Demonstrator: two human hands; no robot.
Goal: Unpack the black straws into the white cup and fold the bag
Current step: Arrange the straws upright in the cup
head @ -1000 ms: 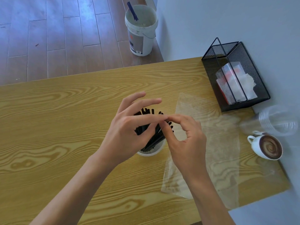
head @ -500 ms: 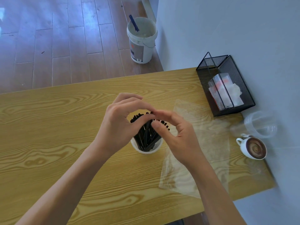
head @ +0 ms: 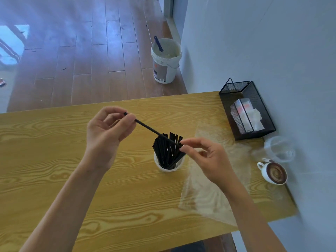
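Both hands, left hand (head: pixel 107 135) and right hand (head: pixel 205 159), pinch one black straw (head: pixel 151 129) by its ends above one white cup (head: pixel 169 167) crammed with uncountable straws (head: pixel 167 151), beside one flat bag (head: pixel 214 190).

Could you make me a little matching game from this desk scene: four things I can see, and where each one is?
Things:
1. single straw
2. white cup
3. clear bag
4. mesh basket

Places:
A. flat on the table, right of the cup
B. held between both hands
C. far table corner by the wall
D. upright, filled with black straws

Pairs: 1-B, 2-D, 3-A, 4-C
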